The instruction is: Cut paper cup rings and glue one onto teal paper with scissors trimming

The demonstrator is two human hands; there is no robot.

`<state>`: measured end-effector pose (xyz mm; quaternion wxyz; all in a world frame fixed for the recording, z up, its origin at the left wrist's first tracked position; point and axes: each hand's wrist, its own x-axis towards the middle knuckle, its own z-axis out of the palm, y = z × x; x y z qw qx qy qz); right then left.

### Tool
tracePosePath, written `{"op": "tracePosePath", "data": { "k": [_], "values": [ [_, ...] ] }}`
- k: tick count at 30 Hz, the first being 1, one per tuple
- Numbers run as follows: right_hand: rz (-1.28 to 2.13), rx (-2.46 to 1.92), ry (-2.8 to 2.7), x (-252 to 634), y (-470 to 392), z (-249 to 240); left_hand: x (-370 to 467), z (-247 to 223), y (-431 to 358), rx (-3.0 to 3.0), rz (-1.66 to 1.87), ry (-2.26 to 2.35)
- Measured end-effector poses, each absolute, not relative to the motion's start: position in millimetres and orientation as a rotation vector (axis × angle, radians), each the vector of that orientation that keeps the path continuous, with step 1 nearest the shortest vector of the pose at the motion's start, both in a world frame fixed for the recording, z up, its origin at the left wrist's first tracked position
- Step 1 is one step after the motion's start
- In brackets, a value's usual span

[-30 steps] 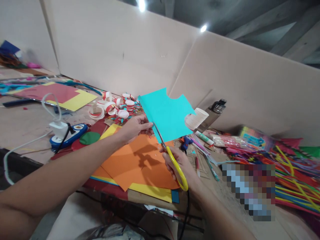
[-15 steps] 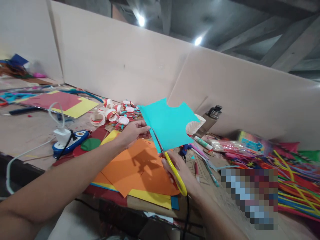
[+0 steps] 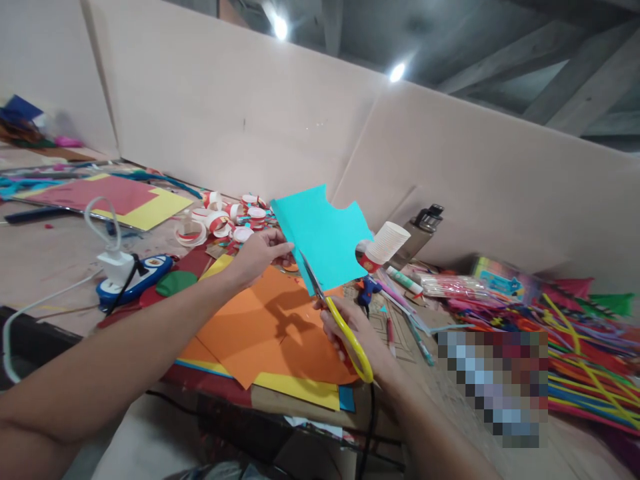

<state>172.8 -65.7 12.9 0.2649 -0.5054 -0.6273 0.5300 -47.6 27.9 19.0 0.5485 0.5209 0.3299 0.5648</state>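
A turquoise sheet of paper [image 3: 325, 237] with rounded notches along its edges is held up over the table. My left hand [image 3: 265, 253] pinches its left edge between thumb and fingers. Yellow-handled scissors [image 3: 353, 347] are gripped in my right hand [image 3: 350, 327], their blades at the sheet's lower left edge. Whether the blades are fully closed I cannot tell. Beneath lie orange paper sheets [image 3: 245, 327], with a yellow sheet [image 3: 300, 392] showing under them. Part of the right fingers is hidden behind the scissor handle.
Stacked paper cups [image 3: 387, 243] and a dark bottle [image 3: 420, 230] stand behind the sheet. Cut cup pieces [image 3: 215, 223] lie behind my left hand. A blue power strip [image 3: 135, 280] with a white plug sits at left. Colourful pipe cleaners [image 3: 595, 373] cover the right side.
The turquoise paper has shifted slightly up and left in view and turned a little, uncovering more of the paper cup stack. Both hands keep their holds.
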Motion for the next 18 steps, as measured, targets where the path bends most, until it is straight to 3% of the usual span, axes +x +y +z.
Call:
{"op": "tracePosePath", "data": {
  "k": [18],
  "values": [
    [1.367, -1.373, -1.729, 171, -68, 17, -38, 11, 24, 1.149, 1.242, 0.609]
  ]
}}
